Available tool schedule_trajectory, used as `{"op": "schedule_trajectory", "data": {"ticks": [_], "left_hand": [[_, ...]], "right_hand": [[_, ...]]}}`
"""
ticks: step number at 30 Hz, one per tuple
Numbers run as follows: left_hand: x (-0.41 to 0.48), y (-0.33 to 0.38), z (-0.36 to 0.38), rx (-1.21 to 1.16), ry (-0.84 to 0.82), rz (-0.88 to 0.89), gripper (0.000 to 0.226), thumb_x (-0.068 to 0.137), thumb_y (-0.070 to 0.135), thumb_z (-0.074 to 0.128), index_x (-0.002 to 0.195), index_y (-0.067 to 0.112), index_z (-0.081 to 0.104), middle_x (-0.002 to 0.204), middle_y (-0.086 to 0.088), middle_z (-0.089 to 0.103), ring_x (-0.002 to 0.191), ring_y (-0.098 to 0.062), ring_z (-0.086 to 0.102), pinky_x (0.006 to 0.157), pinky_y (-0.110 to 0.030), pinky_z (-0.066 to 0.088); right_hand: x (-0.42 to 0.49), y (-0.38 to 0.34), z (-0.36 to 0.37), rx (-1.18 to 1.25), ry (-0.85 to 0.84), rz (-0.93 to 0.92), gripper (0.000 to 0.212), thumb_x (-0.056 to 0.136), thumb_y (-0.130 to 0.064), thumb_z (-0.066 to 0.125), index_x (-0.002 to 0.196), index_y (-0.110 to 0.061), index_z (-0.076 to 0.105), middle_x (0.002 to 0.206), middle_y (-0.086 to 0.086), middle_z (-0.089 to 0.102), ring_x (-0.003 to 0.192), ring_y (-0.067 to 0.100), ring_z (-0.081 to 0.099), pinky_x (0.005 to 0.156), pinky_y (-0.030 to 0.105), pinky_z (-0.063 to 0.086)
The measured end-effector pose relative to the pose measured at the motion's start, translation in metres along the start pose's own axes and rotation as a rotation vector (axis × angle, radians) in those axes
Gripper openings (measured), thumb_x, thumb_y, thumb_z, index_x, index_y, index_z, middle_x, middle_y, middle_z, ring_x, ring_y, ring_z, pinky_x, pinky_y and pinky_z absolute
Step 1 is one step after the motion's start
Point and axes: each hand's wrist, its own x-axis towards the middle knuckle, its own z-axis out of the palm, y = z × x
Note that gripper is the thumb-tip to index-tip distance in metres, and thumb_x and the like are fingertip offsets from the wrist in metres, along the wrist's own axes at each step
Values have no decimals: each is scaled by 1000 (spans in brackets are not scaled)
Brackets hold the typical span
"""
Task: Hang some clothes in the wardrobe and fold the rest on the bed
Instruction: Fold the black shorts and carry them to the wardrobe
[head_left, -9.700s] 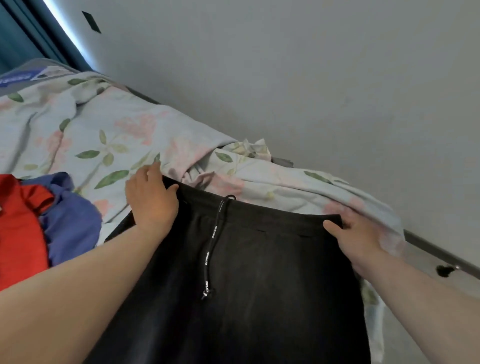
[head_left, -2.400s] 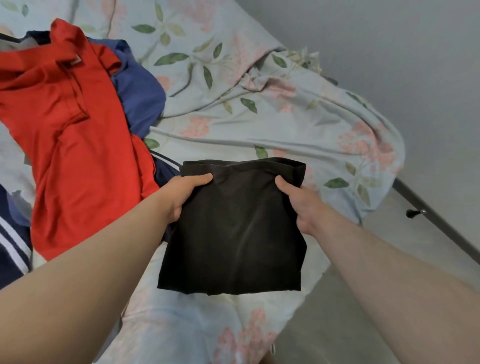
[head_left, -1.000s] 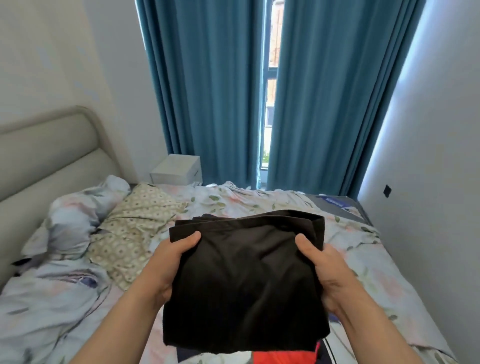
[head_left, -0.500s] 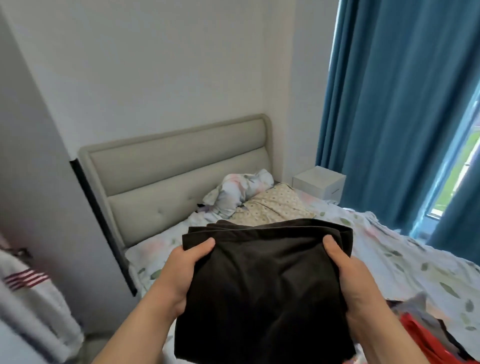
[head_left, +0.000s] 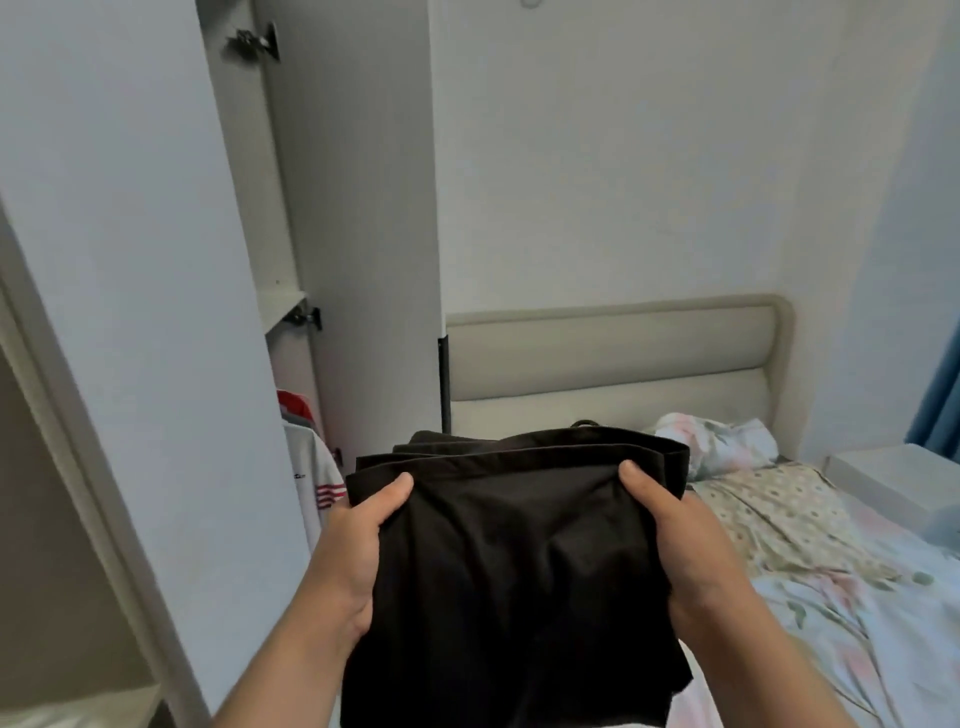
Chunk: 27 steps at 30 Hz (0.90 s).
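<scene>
I hold a folded black garment in front of me at chest height, several layers showing at its far edge. My left hand grips its left side, thumb on top and fingers underneath. My right hand grips the right side the same way. The bed with floral bedding lies to the right. The white wardrobe stands at the left, its open door ahead.
Inside the wardrobe hangs a white garment with red stripes. A shelf shows at the bottom left. A beige padded headboard, patterned pillows and a white nightstand sit beyond. Blue curtain at the far right.
My view has swung left from the window and bed to the wardrobe. Both hands keep the same grip on the folded black garment.
</scene>
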Motion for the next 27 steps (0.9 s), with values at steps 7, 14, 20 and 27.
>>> {"op": "schedule_trajectory", "data": {"ticks": [7, 14, 20, 27], "left_hand": [[46, 36, -19, -44, 108, 158, 22, 90, 28, 68, 105, 13, 71, 98, -4, 77, 95, -24, 72, 82, -34, 55], [88, 65, -18, -29, 191, 264, 18, 90, 35, 69, 99, 19, 70, 100, -1, 74, 99, -25, 68, 93, -43, 54], [137, 83, -14, -62, 290, 340, 21, 89, 36, 71, 100, 18, 70, 100, -1, 73, 98, -24, 68, 92, -44, 56], [216, 104, -23, -47, 451, 414, 17, 90, 31, 70, 97, 16, 72, 94, 0, 75, 94, -22, 69, 90, -40, 56]], "right_hand": [[33, -14, 66, -43, 20, -86, 24, 90, -29, 70, 99, -7, 74, 91, 12, 77, 89, 30, 73, 81, 39, 58], [72, -31, 109, -62, 29, -169, 26, 90, -31, 69, 89, -5, 71, 74, 5, 76, 69, 16, 71, 60, 22, 55], [123, -38, 152, -30, -25, -200, 24, 90, -32, 69, 93, -9, 72, 81, 7, 76, 76, 23, 70, 67, 30, 55], [221, -22, 213, -3, -162, -182, 27, 88, -35, 71, 86, -8, 72, 82, 10, 76, 83, 28, 70, 78, 38, 55]]}}
